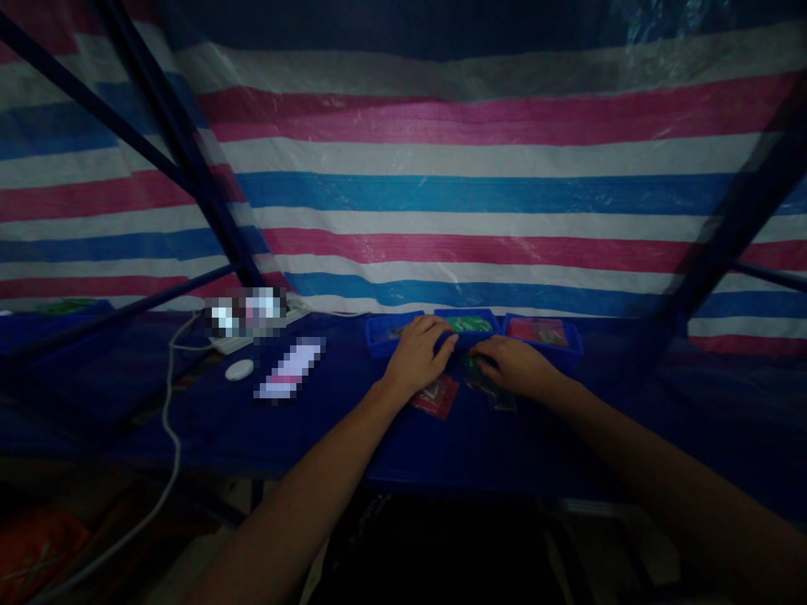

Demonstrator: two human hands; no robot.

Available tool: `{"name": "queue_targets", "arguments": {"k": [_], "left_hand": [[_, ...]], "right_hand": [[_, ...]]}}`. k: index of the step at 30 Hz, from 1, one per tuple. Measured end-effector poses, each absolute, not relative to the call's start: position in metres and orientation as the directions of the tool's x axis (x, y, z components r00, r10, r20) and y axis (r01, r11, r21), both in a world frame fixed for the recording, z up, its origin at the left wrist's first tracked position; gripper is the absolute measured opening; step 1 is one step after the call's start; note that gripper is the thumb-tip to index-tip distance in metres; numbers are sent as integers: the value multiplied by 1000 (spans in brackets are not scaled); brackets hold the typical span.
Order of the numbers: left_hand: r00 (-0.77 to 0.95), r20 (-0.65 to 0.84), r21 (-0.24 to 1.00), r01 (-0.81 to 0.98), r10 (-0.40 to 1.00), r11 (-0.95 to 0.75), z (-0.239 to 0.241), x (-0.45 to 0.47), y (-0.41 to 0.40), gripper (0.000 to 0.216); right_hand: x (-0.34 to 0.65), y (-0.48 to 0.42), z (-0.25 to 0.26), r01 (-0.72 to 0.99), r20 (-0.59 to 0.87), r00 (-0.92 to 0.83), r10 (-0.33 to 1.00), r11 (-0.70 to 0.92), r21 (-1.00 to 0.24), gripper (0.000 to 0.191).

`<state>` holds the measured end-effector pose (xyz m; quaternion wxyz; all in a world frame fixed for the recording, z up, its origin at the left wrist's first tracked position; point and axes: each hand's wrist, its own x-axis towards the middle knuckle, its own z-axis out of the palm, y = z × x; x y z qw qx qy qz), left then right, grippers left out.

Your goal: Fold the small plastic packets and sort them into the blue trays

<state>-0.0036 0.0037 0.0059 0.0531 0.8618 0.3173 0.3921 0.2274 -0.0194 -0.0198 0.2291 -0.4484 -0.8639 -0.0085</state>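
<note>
Dark packet [495, 391] is lying partly under the right hand [520, 366] and off its near side, long axis unclear, the left hand [414, 355] sitting farther off beside a red packet [436, 406], both hands showing half-bent fingers, any hold hidden, can't tell.

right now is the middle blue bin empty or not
Not empty: the middle blue bin has green contents showing inside; how full, I cannot tell.

Your blue table [441, 458] bore 3 trays [378, 343] by its far edge, a red packet [436, 401] nearer the front edge, a white disc [239, 370] leftward.
</note>
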Motion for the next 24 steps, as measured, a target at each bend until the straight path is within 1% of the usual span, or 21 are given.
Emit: {"name": "queue_targets", "arguments": {"k": [3, 5, 8, 10, 12, 14, 16, 18, 20, 22, 24], "left_hand": [[556, 631, 349, 419, 541, -838, 6, 2, -2, 23], [572, 630, 345, 400, 525, -849, 6, 4, -3, 22], [577, 626, 343, 400, 525, -850, 4, 6, -4, 22], [578, 619, 351, 403, 532, -845, 4, 6, -4, 22], [572, 616, 369, 399, 542, -840, 4, 5, -4, 22], [550, 618, 400, 394, 561, -828, 4, 5, -4, 23], [516, 623, 442, 389, 588, -808, 5, 5, -4, 25], [489, 614, 494, 373, 619, -785, 4, 5, -3, 28], [483, 575, 573, 338, 661, -746, 1, 6, -1, 28], [478, 512, 677, 286, 714, -678, -3, 6, 2, 26], [471, 446, 776, 219, 761, -591, -8, 7, 5, 27]], "right_hand": [[225, -21, -20, 722, 409, -531, 742, 649, -241, 21], [223, -22, -20, 693, 402, -553, 730, 671, -265, 23], [222, -21, -22, 718, 393, -531, 750, 645, -262, 30], [222, -19, -23, 736, 392, -516, 761, 628, -250, 28], [222, -17, -22, 723, 415, -511, 752, 638, -266, 26], [222, -16, -20, 690, 475, -480, 737, 652, -314, 25], [222, -16, -17, 658, 548, -398, 736, 645, -388, 22], [222, -16, -14, 619, 577, -282, 766, 605, -500, 20], [222, -15, -13, 526, 536, -189, 823, 546, -652, 21], [221, -14, -15, 377, 465, -136, 875, 480, -792, 25], [220, -12, -18, 230, 421, -109, 900, 435, -871, 31]]}}
